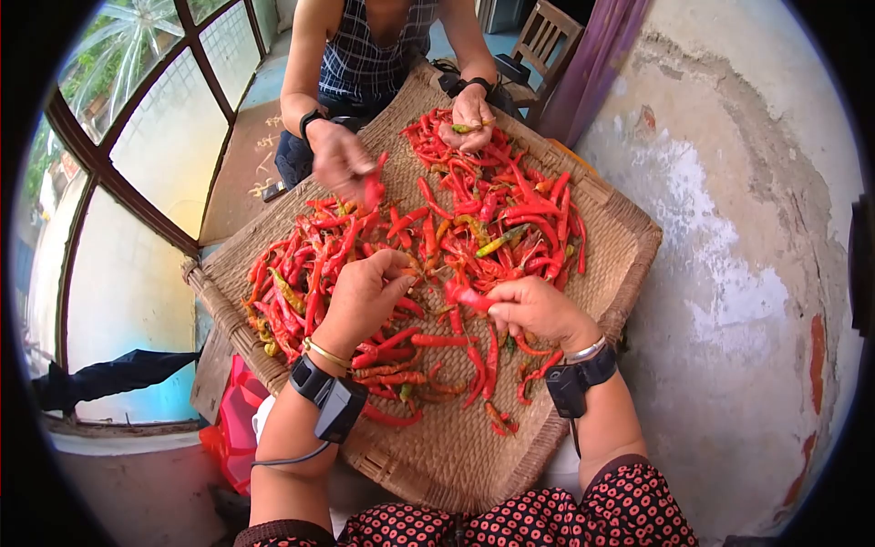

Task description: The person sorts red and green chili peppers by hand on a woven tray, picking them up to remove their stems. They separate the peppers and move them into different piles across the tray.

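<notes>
My right hand point(540, 313) pinches a red chili pepper point(470, 297) between thumb and fingers, just above the pile. To its left, my left hand point(365, 296) is closed in a pinch. Its fingertips lie over the peppers, and I cannot make out what is between them. Red chili peppers point(296, 296) are heaped on the left of a woven tray point(437, 460), with another heap of chili peppers point(533, 214) on the right and far side. A few peppers are yellow-green or orange, such as the yellow-green pepper point(500, 241) on the right heap.
Across the tray a person point(374, 55) works with both hands over the peppers, one blurred. A window point(150, 137) is at left, a rough wall point(720, 273) at right. A folded dark umbrella point(118, 378) and red plastic bag point(239, 410) are at lower left; a wooden chair point(547, 41) stands behind.
</notes>
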`<state>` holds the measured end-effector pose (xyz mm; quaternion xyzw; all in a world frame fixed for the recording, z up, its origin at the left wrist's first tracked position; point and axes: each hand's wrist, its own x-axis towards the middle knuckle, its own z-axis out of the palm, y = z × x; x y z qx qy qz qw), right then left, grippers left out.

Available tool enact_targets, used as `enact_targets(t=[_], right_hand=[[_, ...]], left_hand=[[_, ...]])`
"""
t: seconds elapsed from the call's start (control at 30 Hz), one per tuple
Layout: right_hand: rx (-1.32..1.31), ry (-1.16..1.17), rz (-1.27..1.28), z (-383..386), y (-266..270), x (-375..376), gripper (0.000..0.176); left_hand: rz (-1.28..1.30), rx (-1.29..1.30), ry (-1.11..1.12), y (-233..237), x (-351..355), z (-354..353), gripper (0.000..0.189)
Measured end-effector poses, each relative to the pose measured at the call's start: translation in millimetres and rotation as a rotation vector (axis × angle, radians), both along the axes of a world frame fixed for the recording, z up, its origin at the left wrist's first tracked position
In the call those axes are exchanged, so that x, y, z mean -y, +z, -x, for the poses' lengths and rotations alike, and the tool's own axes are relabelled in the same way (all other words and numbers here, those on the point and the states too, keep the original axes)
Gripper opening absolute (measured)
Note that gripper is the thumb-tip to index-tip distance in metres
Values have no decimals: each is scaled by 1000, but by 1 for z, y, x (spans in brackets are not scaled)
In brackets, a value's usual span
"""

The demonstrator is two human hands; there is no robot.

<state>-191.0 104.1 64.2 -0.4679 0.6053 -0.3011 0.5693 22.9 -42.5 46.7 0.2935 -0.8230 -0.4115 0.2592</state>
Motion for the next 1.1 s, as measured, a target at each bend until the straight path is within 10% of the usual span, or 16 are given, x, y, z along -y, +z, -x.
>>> enact_targets(t=[0.27, 0.4, 0.6, 1.1], right_hand=[[506, -735, 501, 15, -9, 17, 63], [461, -830, 493, 12, -18, 14, 55], [168, -493, 227, -7, -18, 14, 24], [-643, 233, 480, -26, -37, 10, 33]], left_hand=[[234, 332, -182, -12, -16, 3, 15], [316, 557, -295, -23, -19, 2, 19], [462, 743, -373, -35, -25, 9, 18], [378, 448, -452, -23, -22, 12, 13]])
